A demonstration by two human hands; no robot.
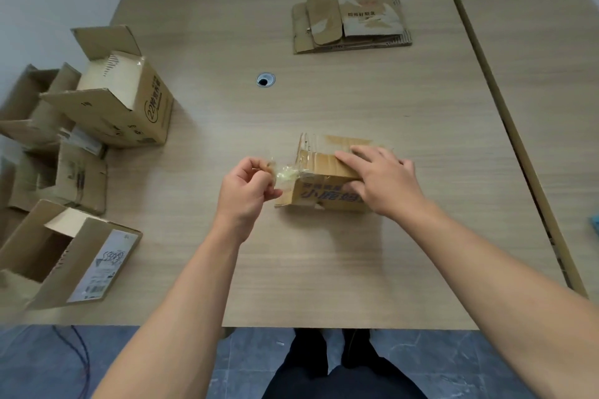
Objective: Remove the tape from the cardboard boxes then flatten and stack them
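Near the middle of the table (324,269), the small cardboard box (324,194) is lying under the right hand (379,178), which is pressing flat on its top with straight fingers. The left hand (246,191) is pinching a strip of clear tape (287,173) that is stretching from the box's left end, apparently attached there. Flattened boxes (351,23) are sitting stacked toward the far right corner, and open boxes (129,100) are crowding the left edge.

Small box (324,168), front: big blue Chinese chars, starts "小鹿", rest under right hand (382,181). Tilted box (129,104) at left, side face: "22" + Chinese chars in an oval. Flattened stack (353,23), top sheet: 1 short Chinese line, too blurry. White shipping label (103,266) on near-left box (77,256): black scribble, print too small.
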